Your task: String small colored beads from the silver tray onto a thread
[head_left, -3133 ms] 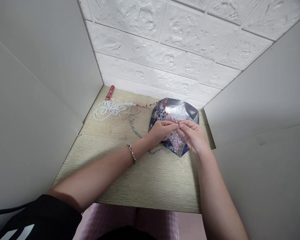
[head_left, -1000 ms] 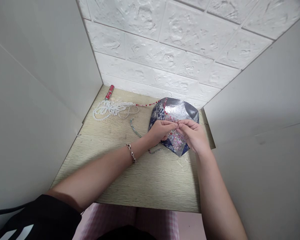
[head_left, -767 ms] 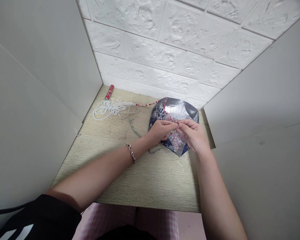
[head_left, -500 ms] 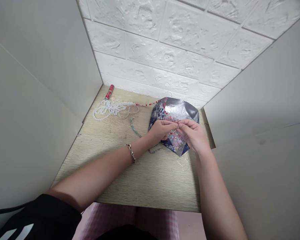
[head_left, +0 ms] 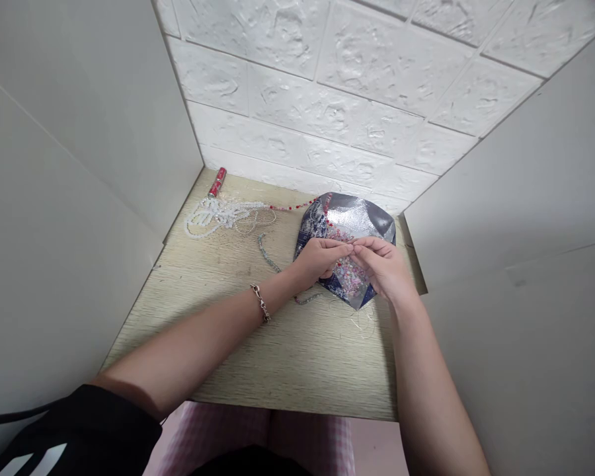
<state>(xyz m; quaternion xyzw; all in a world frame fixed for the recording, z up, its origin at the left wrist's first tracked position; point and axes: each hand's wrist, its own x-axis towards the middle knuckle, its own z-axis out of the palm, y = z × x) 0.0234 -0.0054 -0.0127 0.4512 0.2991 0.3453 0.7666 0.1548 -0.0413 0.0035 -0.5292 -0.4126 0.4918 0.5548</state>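
Over a silver-lined, dark blue tray (head_left: 361, 210), my left hand (head_left: 320, 258) and my right hand (head_left: 383, 264) meet with fingertips pinched together. What they hold between them is too small to make out. Loose pink, red and pale beads (head_left: 351, 279) lie in the tray below the fingers. From beneath my left hand a strand of grey-green beads (head_left: 268, 259) runs out onto the table. Thin clear thread (head_left: 363, 325) curls on the wood below the tray's near corner.
White bead strands (head_left: 213, 215) lie at the back left, beside a red tube (head_left: 218, 182). A red bead string (head_left: 292, 207) stretches from there to the tray. White panels flank the wooden table (head_left: 277, 357), and a white brick-patterned wall (head_left: 297, 99) closes the back.
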